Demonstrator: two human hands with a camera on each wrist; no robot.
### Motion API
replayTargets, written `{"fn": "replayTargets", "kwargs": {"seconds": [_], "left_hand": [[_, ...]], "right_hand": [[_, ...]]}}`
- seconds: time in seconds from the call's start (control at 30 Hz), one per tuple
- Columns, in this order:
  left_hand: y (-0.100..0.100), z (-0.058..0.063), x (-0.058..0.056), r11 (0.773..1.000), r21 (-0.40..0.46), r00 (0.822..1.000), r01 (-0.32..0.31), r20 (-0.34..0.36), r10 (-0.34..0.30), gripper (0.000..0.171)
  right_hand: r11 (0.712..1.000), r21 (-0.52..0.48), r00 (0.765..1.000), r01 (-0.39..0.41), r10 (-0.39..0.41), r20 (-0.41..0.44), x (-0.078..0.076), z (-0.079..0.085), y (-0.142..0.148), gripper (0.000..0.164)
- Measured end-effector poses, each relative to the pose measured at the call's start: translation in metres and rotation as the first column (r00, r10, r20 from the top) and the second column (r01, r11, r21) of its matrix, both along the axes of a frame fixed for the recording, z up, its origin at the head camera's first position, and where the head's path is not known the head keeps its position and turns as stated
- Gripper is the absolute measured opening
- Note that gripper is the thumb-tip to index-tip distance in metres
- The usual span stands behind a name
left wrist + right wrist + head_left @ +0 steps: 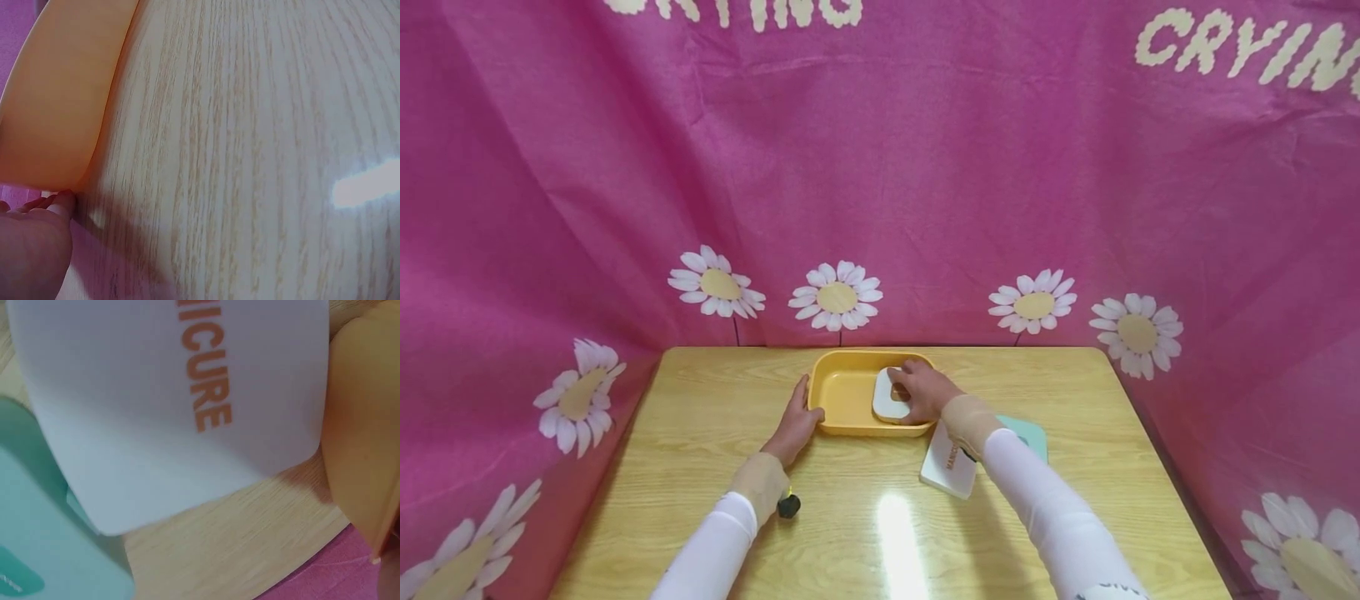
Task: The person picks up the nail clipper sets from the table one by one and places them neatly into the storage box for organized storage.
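Observation:
A yellow tray (842, 400) with rounded corners sits at the far edge of the table. At its left end, my left hand (795, 425) grips the side wall, thumb at the near corner and fingers along the outside. In the left wrist view, the thumb (65, 203) meets the tray's corner (56, 112). Inside the tray's right half lies a white rounded-square box (887, 397) with a brownish patch on top. My right hand (922, 390) reaches over the tray's right rim and holds this box from above, covering part of it.
A white case (946, 467) lettered MANICURE lies in front of the tray, under my right forearm. It overlaps a mint-green case (1033, 435) to its right. A small black object (788, 506) shows beside my left wrist. Pink flowered cloth (925, 208) hangs behind the wooden table (842, 517).

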State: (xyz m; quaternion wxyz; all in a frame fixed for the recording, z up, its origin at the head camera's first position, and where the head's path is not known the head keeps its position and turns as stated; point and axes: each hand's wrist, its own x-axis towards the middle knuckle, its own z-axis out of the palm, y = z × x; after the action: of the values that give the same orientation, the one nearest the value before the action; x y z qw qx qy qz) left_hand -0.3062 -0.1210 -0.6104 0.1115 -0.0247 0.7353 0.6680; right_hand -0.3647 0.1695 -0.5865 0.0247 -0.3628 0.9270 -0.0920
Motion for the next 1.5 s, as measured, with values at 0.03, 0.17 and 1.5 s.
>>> {"fn": "replayTargets", "kwargs": {"seconds": [0.03, 0.17, 1.5], "left_hand": [[0.000, -0.004, -0.002, 1.000, 0.001, 1.000, -0.002, -0.005, 0.003, 0.099], [0.000, 0.007, 0.001, 1.000, 0.023, 1.000, 0.011, 0.001, -0.011, 0.098], [0.001, -0.011, 0.004, 1.000, -0.007, 0.999, -0.014, -0.040, 0.013, 0.093]], "right_hand": [[1.000, 0.014, 1.000, 0.013, -0.013, 0.009, 0.001, 0.001, 0.000, 0.083], [0.997, 0.062, 0.999, 0.048, -0.050, 0.022, 0.001, 0.002, -0.003, 0.087], [0.997, 0.044, 0.971, 0.059, -0.067, 0.231, 0.007, 0.017, -0.014, 0.083]]}}
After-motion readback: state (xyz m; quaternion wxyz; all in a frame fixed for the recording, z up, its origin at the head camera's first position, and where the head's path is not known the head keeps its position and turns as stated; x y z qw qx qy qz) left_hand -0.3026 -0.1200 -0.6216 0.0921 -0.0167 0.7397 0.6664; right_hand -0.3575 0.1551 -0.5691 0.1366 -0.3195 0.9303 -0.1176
